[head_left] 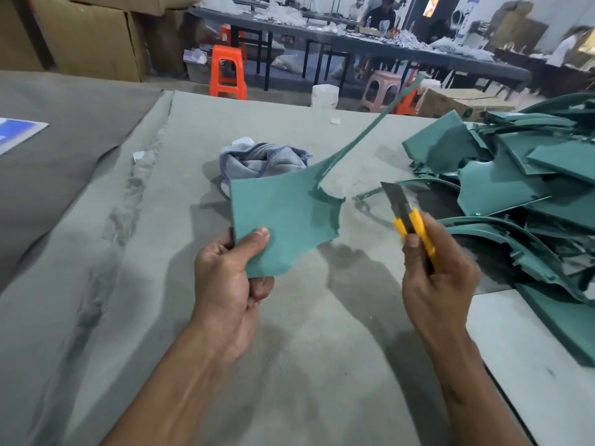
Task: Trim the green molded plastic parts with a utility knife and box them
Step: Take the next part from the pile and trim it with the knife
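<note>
Both hands grasp: left hand (229, 284) fingers pinch the green part (283, 214); right hand (436, 278) clasps the utility knife (407, 217).

- Even, fairly bright indoor light falls from above.
- The hands cast soft, dark shadows on the grey table cloth (145, 252), just near of them.
- The far room is blurred, worst at the far right.
- The yellow knife (410, 220) is slightly smeared.
- Straight lines bend toward the edges.
</note>
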`<act>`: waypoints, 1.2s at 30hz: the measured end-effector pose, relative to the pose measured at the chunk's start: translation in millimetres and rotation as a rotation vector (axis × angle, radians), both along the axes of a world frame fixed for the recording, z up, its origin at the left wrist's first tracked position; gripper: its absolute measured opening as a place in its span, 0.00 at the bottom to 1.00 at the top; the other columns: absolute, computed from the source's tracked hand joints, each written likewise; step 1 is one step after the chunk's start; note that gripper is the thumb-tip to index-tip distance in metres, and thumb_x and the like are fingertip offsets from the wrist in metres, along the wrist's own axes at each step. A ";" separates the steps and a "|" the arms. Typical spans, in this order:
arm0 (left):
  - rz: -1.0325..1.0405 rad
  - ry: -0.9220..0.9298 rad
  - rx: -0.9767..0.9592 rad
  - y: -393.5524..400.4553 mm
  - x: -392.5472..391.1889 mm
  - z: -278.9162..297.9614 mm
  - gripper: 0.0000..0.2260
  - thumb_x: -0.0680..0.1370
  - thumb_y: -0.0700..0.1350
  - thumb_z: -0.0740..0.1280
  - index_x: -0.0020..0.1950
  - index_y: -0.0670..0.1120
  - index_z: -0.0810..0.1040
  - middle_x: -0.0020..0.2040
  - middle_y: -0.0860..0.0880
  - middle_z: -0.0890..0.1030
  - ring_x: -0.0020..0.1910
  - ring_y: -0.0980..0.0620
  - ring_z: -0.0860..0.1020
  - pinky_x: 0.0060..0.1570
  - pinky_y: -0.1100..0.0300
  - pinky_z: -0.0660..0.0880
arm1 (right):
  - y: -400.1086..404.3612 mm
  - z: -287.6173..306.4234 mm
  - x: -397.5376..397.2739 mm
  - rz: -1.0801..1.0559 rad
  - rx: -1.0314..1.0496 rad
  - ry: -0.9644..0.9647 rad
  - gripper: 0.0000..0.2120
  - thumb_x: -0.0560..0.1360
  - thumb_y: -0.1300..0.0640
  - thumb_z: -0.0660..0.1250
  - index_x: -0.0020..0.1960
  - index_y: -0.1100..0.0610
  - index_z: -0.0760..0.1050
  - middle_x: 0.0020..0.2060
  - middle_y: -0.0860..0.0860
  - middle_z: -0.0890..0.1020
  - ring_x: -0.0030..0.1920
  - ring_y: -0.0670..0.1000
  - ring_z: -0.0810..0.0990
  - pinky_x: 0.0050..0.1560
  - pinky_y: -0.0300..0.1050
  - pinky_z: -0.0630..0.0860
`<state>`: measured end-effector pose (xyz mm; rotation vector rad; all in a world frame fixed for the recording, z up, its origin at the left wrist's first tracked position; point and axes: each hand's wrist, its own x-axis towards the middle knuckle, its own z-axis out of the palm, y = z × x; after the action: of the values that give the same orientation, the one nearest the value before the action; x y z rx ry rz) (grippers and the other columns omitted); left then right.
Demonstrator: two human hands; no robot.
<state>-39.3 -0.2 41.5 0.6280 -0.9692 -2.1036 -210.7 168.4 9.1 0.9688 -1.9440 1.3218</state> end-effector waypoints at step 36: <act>0.126 -0.072 -0.082 0.9 0.5 -1.5 0.07 0.77 0.33 0.69 0.44 0.44 0.82 0.31 0.50 0.81 0.21 0.58 0.72 0.21 0.68 0.62 | -1.8 -0.8 2.2 -0.003 0.254 0.033 0.15 0.81 0.55 0.66 0.66 0.52 0.82 0.45 0.50 0.86 0.36 0.56 0.81 0.35 0.53 0.78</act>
<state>-38.8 0.8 40.1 0.7081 -1.0231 -1.9331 -208.5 166.6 8.3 1.0986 -2.1226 1.0668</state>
